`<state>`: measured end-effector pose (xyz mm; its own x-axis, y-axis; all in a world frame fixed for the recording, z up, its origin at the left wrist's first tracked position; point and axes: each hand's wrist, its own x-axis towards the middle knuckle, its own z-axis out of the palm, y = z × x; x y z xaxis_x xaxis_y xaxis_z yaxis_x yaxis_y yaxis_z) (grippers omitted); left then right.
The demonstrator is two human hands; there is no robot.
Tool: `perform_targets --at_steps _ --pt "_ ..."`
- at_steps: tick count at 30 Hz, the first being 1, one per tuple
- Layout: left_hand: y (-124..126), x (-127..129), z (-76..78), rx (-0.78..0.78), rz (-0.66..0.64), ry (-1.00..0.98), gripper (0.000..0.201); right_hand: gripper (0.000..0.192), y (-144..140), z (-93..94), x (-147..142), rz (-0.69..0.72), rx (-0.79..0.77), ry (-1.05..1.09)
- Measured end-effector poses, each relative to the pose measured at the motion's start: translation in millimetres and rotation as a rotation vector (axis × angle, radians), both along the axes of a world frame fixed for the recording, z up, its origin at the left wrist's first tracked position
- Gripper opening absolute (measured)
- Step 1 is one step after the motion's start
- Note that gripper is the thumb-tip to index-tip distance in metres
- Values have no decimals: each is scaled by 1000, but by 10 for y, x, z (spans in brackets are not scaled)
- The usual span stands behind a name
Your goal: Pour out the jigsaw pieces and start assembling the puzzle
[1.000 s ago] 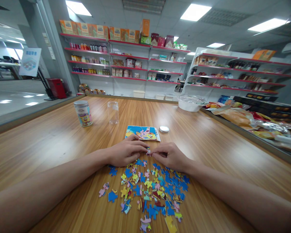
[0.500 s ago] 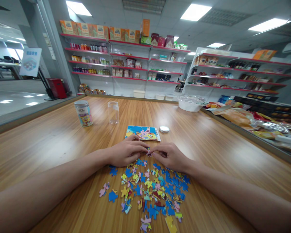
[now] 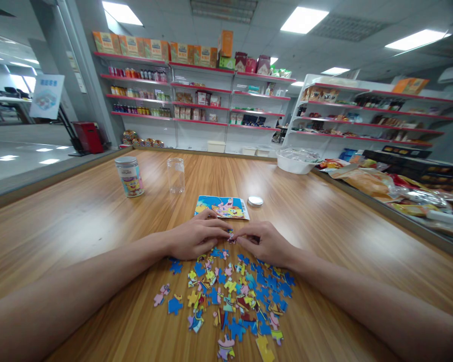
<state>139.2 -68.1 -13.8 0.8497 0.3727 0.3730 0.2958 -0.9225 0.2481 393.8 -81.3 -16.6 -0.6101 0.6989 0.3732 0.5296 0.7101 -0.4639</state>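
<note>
Small jigsaw puzzle pieces (image 3: 231, 236), pink and dark, lie between my fingertips at the middle of the table. My left hand (image 3: 196, 235) rests palm down with its fingers stretched out, the fingertips touching these pieces from the left. From the right, my right hand (image 3: 266, 242) pinches at them with thumb and index finger, its other fingers curled under. How the pieces join is too small to tell. A loose spread of blue, yellow and pink puzzle pieces (image 3: 236, 329) lies nearer to me. Just beyond my hands is a cartoon picture card (image 3: 222, 207), its lower left edge partly covered by my left hand.
Behind the card sit a round silver lid (image 3: 255, 201), a clear open jar (image 3: 176, 176) and a cartoon-printed can (image 3: 130, 177). A white basket (image 3: 296, 162) stands at the far right edge. Packaged snacks (image 3: 381, 183) line the right side, and stocked shelves (image 3: 200, 90) stand behind.
Both hands stay almost in place at the small pieces. The whole view has shifted very slightly; nothing else has visibly moved.
</note>
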Motion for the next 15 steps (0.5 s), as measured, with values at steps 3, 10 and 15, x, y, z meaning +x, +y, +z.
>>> perform_targets --at_steps 3,10,15 --pt "3 -1 -6 -1 -1 5 40 22 -4 3 0 0 15 -1" --pt "21 15 14 -65 42 -42 31 27 0 21 -14 70 106 -36" --pt "30 13 31 -86 43 -64 28 29 -4 3 0 14 83 -16"
